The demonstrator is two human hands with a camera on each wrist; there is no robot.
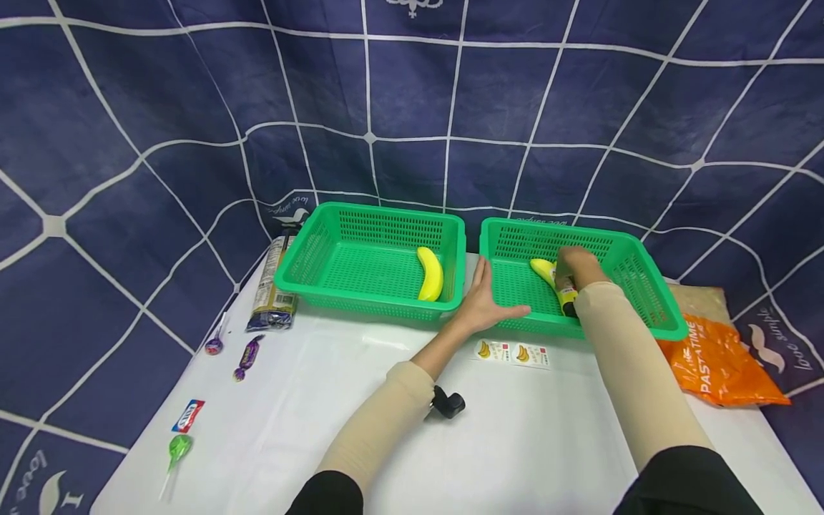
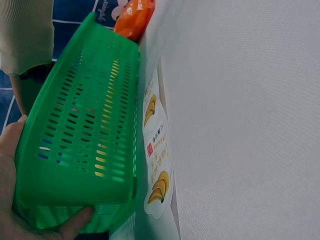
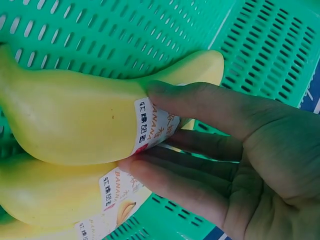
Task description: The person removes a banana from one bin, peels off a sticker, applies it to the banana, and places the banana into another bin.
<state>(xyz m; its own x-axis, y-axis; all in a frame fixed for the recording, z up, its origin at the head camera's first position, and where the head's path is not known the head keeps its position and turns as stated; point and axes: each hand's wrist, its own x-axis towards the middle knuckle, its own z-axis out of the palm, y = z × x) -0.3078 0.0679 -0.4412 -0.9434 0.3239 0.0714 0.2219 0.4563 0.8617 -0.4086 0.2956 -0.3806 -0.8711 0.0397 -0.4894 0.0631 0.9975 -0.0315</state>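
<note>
My right hand [image 1: 579,270] reaches down into the right green basket [image 1: 663,315]. In the right wrist view, its thumb and fingers [image 3: 170,185] pinch a yellow banana [image 3: 75,115] at the white printed label [image 3: 152,125]. More labelled bananas lie just below it, partly hidden. My left hand [image 1: 483,306] rests at the front left corner of the same basket, thumb stretched along the front rim and fingers fairly straight along the left end. The left wrist view shows this hand against the perforated basket wall [image 2: 85,115].
The left green basket [image 1: 335,293] holds one banana [image 1: 430,275]. Banana stickers [image 1: 512,353] lie in front of the right basket. An orange packet [image 1: 714,357] is at the right. At the left are a dark packet [image 1: 273,286], lollipops [image 1: 180,447] and wrapped candy [image 1: 247,356].
</note>
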